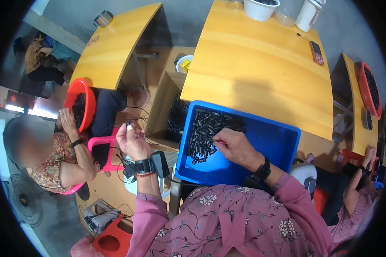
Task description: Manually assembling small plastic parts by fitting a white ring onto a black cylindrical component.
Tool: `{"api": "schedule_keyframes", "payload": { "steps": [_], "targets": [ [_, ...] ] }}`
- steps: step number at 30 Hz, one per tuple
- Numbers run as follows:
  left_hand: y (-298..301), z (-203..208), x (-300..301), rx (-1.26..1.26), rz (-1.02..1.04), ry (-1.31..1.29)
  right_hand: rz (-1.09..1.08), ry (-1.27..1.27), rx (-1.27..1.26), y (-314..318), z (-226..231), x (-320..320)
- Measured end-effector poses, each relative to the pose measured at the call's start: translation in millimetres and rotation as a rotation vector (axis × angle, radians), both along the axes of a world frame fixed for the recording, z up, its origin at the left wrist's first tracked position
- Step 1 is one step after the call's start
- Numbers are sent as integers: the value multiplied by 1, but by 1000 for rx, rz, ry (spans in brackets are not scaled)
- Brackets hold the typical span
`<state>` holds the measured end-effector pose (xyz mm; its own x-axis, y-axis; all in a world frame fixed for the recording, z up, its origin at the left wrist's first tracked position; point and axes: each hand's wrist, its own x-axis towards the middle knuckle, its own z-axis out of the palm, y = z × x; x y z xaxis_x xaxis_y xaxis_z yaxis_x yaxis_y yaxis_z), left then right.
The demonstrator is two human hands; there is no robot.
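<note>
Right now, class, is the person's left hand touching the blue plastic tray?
Apart: in the head view, the cardboard box shows between the left hand and the blue plastic tray.

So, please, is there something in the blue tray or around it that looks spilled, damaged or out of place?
Nothing clearly stands out. The black parts are heaped toward the left of the blue tray, inside its walls, with none seen spilled over; fine damage would not show.
</note>
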<state>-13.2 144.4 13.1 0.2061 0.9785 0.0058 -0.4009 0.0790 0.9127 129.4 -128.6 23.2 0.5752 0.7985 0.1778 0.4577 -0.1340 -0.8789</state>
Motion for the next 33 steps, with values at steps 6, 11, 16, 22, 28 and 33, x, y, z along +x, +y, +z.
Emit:
{"api": "schedule_keyframes", "payload": {
  "steps": [6, 11, 16, 22, 28, 33],
  "targets": [
    [10, -59, 11, -377, -79, 8, 227, -270, -275, 7, 2, -10],
    [13, -98, 23, -463, -162, 86, 285, -321, -417, 9, 14, -11],
    [7, -113, 30, -504, -172, 177, 266, -352, -504, 13, 20, -13],
    [0, -110, 29, -589, -172, 129, 280, -433, -562, 19, 25, -14],
    [-7, -116, 20, -659, -194, 82, 216, -433, -539, 17, 16, -16],
    [-13, -90, 23, -569, -250, -41, 67, -324, -375, 14, 22, -17]
  ]
}}
